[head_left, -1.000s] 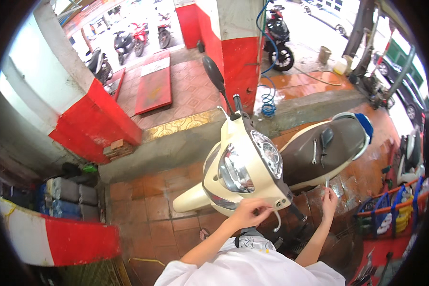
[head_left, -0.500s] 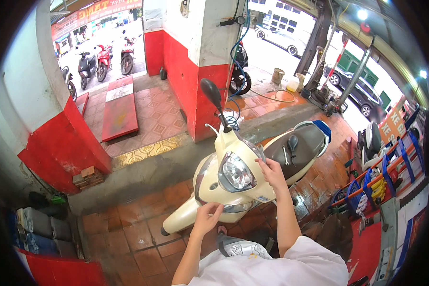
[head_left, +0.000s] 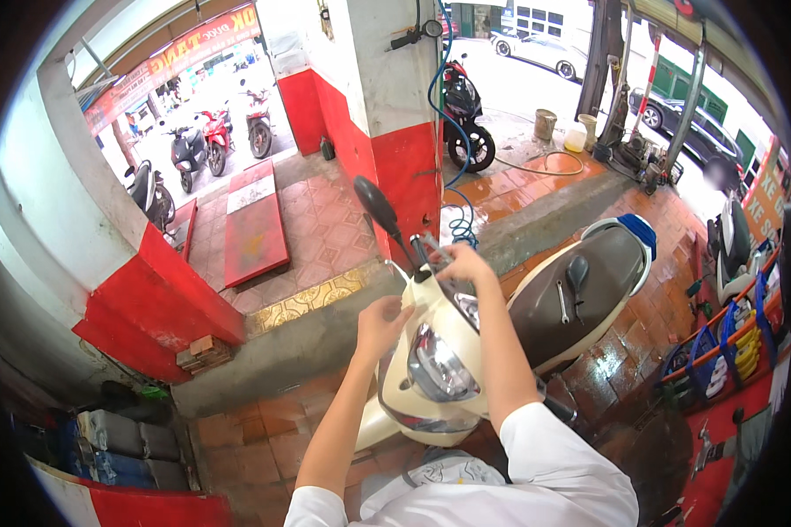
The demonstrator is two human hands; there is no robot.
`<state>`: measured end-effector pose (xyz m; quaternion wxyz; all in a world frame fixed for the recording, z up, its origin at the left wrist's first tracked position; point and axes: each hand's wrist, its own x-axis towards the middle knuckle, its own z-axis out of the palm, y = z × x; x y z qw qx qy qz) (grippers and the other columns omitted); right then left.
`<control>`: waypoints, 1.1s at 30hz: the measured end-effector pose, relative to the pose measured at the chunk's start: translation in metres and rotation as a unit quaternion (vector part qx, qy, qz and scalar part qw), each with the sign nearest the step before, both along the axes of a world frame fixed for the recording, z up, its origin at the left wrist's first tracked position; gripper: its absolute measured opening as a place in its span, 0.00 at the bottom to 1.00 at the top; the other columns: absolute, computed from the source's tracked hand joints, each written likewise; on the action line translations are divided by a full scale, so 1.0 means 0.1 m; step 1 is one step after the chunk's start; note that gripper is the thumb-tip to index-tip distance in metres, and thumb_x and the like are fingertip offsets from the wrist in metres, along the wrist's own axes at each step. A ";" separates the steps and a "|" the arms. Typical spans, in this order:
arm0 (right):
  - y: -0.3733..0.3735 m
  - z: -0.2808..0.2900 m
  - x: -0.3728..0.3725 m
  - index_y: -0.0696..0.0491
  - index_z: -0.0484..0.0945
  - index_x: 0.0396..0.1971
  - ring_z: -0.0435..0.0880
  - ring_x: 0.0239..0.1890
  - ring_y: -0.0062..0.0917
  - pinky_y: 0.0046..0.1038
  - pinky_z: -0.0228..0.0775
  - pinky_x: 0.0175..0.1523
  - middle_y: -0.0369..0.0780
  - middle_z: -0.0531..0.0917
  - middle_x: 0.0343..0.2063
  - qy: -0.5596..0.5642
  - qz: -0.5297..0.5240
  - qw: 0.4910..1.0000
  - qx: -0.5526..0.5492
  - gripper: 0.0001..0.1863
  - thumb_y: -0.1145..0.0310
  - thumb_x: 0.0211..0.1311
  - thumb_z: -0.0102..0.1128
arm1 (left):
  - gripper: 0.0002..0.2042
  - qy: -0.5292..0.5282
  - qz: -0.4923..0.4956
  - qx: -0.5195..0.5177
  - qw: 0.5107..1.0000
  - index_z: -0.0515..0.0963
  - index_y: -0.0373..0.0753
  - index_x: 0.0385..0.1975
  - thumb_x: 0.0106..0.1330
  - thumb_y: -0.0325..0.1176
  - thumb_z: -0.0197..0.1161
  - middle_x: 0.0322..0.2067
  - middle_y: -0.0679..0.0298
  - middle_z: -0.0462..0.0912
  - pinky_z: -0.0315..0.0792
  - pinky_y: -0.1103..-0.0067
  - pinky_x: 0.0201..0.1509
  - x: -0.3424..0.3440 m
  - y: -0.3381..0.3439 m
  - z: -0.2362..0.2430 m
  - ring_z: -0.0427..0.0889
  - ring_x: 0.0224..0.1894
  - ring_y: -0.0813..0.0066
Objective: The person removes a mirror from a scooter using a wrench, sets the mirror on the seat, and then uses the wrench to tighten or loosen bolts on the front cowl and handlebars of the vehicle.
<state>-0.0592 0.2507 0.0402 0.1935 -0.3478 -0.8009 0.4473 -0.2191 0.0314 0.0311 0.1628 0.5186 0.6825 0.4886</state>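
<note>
A cream scooter stands before me, its handlebar cowl (head_left: 424,303) and headlight (head_left: 439,363) facing me. My left hand (head_left: 382,327) rests at the cowl's left edge, fingers bent against it. My right hand (head_left: 462,266) is closed at the top of the handlebar, beside the base of the mounted mirror (head_left: 376,204). A thin greyish piece shows at its fingertips; its kind is unclear. On the brown seat (head_left: 545,307) lie a wrench (head_left: 562,301) and a loose mirror (head_left: 576,279).
A red-and-white pillar (head_left: 404,167) rises behind the scooter. A blue coiled hose (head_left: 462,230) hangs beside it. A red ramp (head_left: 257,233) lies far left. Grey bundles (head_left: 119,435) are stacked at lower left. An orange rack (head_left: 721,347) with blue straps stands at right.
Both hands have moved up the scooter's front. The left went from beside the lower headlight to the cowl's edge; the right shifted left to the handlebar top. The view has turned slightly.
</note>
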 end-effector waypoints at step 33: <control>0.05 -0.34 -0.16 0.62 0.84 0.40 0.84 0.36 0.21 0.24 0.75 0.46 0.40 0.87 0.33 0.099 0.006 0.988 -0.116 0.12 0.79 0.53 0.69 | 0.23 -0.378 -0.046 -0.141 0.914 0.75 0.23 0.49 0.67 0.41 0.66 0.40 0.49 0.85 0.80 0.76 0.44 -0.11 0.99 -0.17 0.86 0.42 0.67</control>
